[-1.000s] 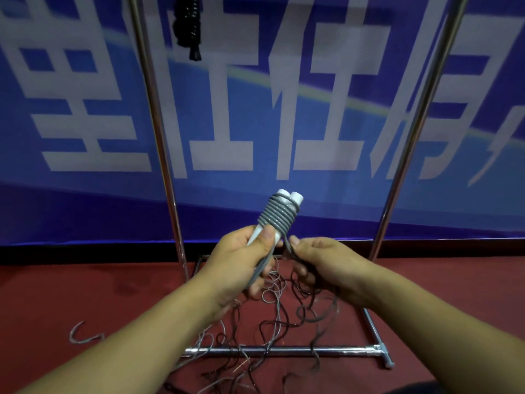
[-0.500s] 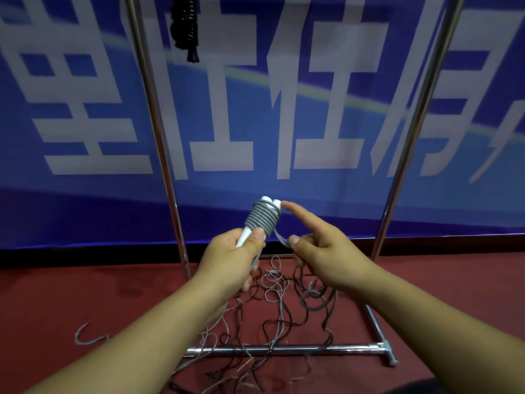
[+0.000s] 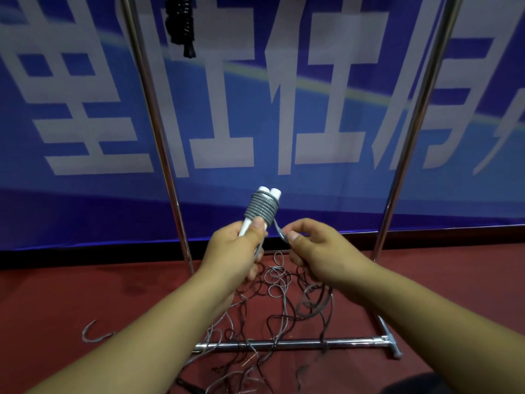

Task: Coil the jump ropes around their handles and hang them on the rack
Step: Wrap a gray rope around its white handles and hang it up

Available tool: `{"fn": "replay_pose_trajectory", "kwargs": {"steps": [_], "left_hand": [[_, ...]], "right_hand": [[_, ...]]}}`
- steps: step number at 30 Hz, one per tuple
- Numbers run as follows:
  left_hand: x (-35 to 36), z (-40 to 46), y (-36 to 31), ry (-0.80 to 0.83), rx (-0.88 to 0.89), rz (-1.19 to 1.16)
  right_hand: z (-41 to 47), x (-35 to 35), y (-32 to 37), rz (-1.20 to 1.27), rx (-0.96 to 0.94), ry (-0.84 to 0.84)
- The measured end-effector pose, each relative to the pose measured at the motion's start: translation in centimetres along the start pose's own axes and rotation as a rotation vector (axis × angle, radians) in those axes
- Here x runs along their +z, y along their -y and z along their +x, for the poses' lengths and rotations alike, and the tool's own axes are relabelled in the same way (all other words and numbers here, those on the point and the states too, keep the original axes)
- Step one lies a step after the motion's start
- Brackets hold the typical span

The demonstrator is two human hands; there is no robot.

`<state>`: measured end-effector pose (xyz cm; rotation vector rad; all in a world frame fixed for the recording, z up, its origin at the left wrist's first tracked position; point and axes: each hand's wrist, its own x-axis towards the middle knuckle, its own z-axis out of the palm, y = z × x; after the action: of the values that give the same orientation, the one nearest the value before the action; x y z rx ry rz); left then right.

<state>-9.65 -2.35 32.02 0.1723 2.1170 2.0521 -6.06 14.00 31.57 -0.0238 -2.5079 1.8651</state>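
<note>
Left hand (image 3: pixel 237 248): fingers and thumb curled round the lower part of two white handles (image 3: pixel 262 207) held side by side, tips pointing up and away. Grey rope (image 3: pixel 260 210): wound in close turns around the upper part of both handles, one strand leading off the lowest turn to the right. Right hand (image 3: pixel 315 250): thumb and forefinger pinching that strand just beside the coil, other fingers curled under. The two hands are close together, held in the air above the floor and in front of the rack. Loose ropes (image 3: pixel 281 302): grey and dark lengths, tangled in loops on the red floor (image 3: pixel 71 302) below the hands, crossing over the rack's base bar. One short grey curl (image 3: pixel 92 334) lies apart on the floor to the left. Rack (image 3: pixel 159 132): two chrome uprights, one left and one right of the hands, joined low down by a chrome base bar (image 3: pixel 298 342) with a foot at its right end; open space between the uprights. Black coiled rope (image 3: pixel 181 21): hanging at the top edge, just right of the left upright. Blue banner (image 3: pixel 326 95) with large white characters: behind the rack, reaching down to the floor line.
</note>
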Motion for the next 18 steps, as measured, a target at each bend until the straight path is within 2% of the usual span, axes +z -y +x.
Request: {"fn": "replay_pose_trajectory", "kwargs": {"steps": [5,10,18], "left_hand": [[-0.1,0.3,-0.3,-0.037,-0.091,-0.090],[-0.7,0.5,-0.2,-0.006,-0.129,-0.196],[-1.2,0.9,-1.0,0.078,-0.153,-0.408]], "right_hand": [[-0.2,0.4,0.0,-0.073,-0.002,0.066],[0.0,0.6,-0.4,-0.152,0.015,0.112],[-0.1,1.2,0.1,0.124,0.237,0.035]]}}
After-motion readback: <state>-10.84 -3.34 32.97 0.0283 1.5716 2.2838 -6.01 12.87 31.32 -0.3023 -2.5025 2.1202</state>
